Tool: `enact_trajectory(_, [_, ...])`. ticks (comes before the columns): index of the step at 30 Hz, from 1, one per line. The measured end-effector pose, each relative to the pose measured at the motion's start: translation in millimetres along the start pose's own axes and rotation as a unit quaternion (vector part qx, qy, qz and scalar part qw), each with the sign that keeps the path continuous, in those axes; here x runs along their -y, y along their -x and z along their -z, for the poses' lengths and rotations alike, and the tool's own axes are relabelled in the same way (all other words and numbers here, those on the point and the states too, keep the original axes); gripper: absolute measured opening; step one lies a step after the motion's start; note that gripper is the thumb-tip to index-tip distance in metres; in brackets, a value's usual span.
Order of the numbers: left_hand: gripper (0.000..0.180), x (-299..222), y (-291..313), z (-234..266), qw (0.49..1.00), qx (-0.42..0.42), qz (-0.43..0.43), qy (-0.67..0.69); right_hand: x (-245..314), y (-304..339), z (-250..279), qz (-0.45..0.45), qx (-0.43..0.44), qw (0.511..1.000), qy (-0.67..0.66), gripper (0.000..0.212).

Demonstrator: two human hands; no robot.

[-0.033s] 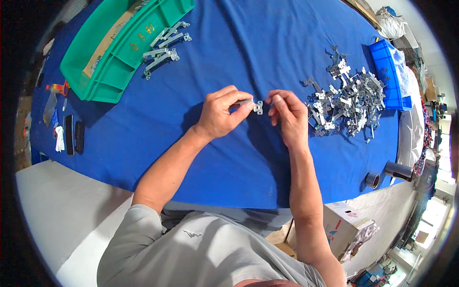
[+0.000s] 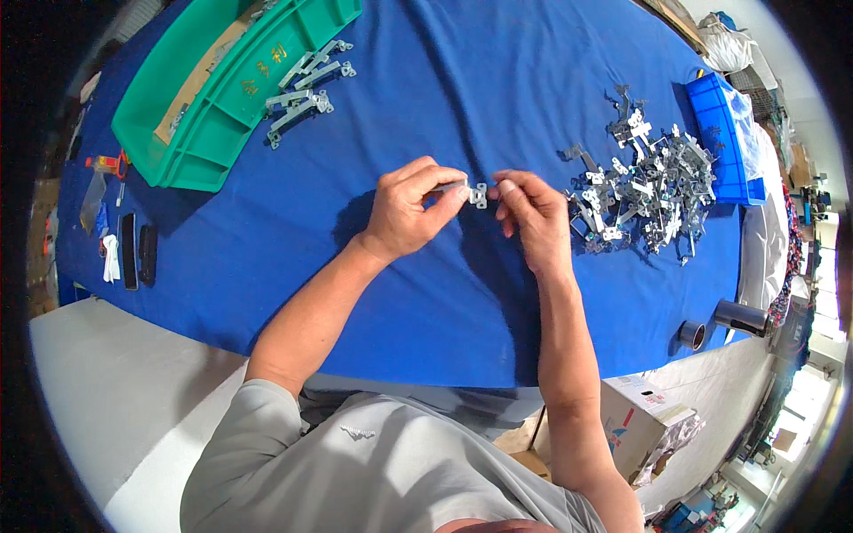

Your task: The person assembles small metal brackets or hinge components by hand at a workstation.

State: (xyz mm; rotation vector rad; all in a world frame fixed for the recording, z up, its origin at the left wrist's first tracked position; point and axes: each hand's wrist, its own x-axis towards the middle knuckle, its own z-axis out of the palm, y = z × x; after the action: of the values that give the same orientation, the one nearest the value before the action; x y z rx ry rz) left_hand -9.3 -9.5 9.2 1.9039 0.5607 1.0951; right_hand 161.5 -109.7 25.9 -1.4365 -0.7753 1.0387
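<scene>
Over the middle of the blue cloth, my left hand (image 2: 410,206) pinches a small metal bracket (image 2: 478,195) between thumb and fingers. The bracket's silvery end with holes sticks out to the right; the rest is mostly hidden by the fingers. Just right of that end is my right hand (image 2: 535,211), its thumb and forefinger pressed together and the other fingers curled. Whatever its fingertips hold, if anything, is too small to make out. To the right lies a heap of similar metal brackets (image 2: 653,191). Several more brackets (image 2: 302,107) lie in a loose group at the upper left.
A green bin (image 2: 200,164) stands at the upper left, a blue crate (image 2: 715,133) beyond the heap. Scissors (image 2: 115,163) and black cases (image 2: 131,253) lie at the left edge. A dark cylinder (image 2: 692,335) is near the right front edge; a cardboard box (image 2: 635,417) sits below.
My right hand has shifted slightly left, its fingertips nearer the bracket's end. My left hand keeps its grip on the bracket and has barely moved.
</scene>
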Motion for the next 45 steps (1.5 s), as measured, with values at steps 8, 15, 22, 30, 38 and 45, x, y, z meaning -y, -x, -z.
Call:
enact_trajectory(8, [0.011,-2.6,-1.6,3.3,1.0,0.013,0.012,0.005,-3.8,3.2,-0.7,-0.041,0.078,0.992,0.094,0.019])
enact_trajectory(15, [0.01,-1.5,-0.6,2.4,0.998,0.051,0.02,0.001,-5.1,-0.9,0.3,-0.019,0.091,0.995,-0.027,0.023])
enact_trajectory(22, [0.009,0.4,-0.6,1.5,0.996,0.081,-0.015,-0.026,-11.6,-0.5,-1.8,0.046,0.051,0.997,0.03,0.019])
enact_trajectory(30, [0.01,-0.2,-0.7,2.2,1.0,-0.009,0.013,-0.004,1.4,2.2,-1.0,-0.06,0.073,0.993,0.077,0.018])
enact_trajectory(38, [0.012,-1.0,-0.9,2.9,0.999,0.027,0.021,0.01,-5.1,1.4,2.2,-0.034,0.096,0.988,0.117,0.02])
enact_trajectory(45, [0.01,-1.6,-0.7,1.2,0.999,0.05,0.017,-0.009,-5.5,-1.3,0.8,-0.031,0.089,0.996,-0.001,0.025])
